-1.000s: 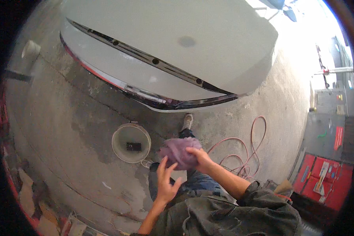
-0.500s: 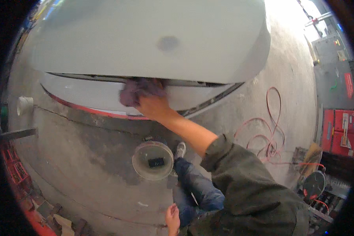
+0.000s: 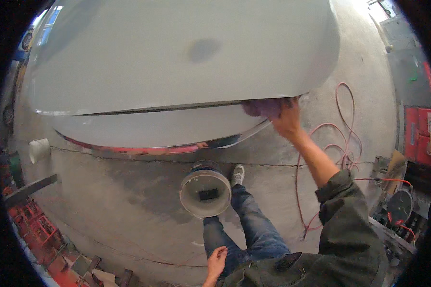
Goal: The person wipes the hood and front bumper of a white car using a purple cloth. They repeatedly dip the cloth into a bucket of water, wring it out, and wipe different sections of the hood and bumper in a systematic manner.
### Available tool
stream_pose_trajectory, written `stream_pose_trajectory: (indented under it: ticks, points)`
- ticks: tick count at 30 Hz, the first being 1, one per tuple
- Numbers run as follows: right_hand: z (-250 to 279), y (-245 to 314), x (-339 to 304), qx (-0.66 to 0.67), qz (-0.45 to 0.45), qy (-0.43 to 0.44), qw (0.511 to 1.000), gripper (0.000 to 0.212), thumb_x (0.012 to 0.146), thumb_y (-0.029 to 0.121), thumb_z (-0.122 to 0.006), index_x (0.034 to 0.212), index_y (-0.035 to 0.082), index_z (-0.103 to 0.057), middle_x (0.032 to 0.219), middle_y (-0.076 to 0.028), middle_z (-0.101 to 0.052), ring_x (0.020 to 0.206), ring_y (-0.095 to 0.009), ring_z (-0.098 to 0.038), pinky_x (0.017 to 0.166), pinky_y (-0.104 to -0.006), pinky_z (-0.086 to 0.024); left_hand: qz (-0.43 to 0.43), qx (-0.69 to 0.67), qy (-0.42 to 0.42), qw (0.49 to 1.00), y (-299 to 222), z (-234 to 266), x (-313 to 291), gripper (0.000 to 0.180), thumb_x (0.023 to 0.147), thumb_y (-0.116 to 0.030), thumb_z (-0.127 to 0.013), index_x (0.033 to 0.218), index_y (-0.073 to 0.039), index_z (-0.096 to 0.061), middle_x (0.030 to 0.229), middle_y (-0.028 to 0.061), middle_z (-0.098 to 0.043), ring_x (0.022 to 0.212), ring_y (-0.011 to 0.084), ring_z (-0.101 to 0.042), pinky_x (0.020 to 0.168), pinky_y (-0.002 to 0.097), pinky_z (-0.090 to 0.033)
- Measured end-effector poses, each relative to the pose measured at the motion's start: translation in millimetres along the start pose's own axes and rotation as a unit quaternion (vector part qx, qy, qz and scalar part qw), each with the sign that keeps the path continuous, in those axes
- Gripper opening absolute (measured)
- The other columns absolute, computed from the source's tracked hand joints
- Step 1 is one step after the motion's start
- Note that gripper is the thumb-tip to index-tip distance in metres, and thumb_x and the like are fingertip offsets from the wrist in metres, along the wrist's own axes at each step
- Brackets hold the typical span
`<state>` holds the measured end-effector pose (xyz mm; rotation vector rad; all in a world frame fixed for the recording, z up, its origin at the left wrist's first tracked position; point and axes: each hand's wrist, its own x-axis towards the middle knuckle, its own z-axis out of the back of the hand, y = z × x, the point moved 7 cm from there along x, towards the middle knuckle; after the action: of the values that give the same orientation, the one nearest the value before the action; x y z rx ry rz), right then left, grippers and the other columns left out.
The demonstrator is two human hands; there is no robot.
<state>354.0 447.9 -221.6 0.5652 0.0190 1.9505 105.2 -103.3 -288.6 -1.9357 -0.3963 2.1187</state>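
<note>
My right hand (image 3: 288,119) is closed around a bunched purple rag (image 3: 263,108), at the right end of the lower edge of a large grey car panel (image 3: 143,62). The rag lies in the gap between that panel and a lighter, curved body section (image 3: 172,128) below it. Part of the rag and some fingertips are hidden beneath the panel's edge. Low in the view, my left hand (image 3: 217,260) hangs by my thigh, its fingers loosely bent, with nothing seen in it.
A bucket (image 3: 205,193) with a dark block inside stands by my feet. A red hose (image 3: 345,138) lies coiled on the concrete floor to the right, near red boxes (image 3: 420,136). Red metal equipment (image 3: 36,227) and a white roll-shaped object (image 3: 39,150) are at the left.
My right hand has moved the rag rightward along the gap, from its middle to its right end. The left hand stays low by my thigh. The view has shifted somewhat.
</note>
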Motion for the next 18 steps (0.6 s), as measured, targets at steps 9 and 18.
stream_pose_trajectory:
  ticks: [9, 18]
  points:
    - [-104.7, 314.0, 109.8, 0.143, 0.076, 0.0, 0.987, 0.066, 0.08, 0.042, -0.071, 0.134, 0.01, -0.054, 0.134, -0.023, -0.052, 0.122, -0.048, -0.049, 0.102, -0.062, -0.039, -0.062, 0.032, 0.059, 0.996, -13.2, 85.6, 23.2, 0.03, 0.096, -0.019, -0.063, 0.121, -0.002, -0.063, 0.11, 0.0074, -0.072, 0.097, 0.014, -0.067, 0.088, 0.0274, -0.051]
    - [-37.1, 183.8, 57.1, -0.019, -0.139, -0.057, 0.988, 0.048, 0.076, 0.03, -0.069, 0.118, 0.008, -0.065, 0.116, -0.019, -0.064, 0.115, -0.04, -0.054, 0.099, -0.051, -0.044, -0.064, 0.072, 0.024, 0.995, 58.2, 341.1, 74.2, 0.027, 0.096, -0.018, -0.061, 0.117, -0.001, -0.066, 0.107, 0.011, -0.072, 0.099, 0.0179, -0.067, 0.089, 0.0305, -0.05]
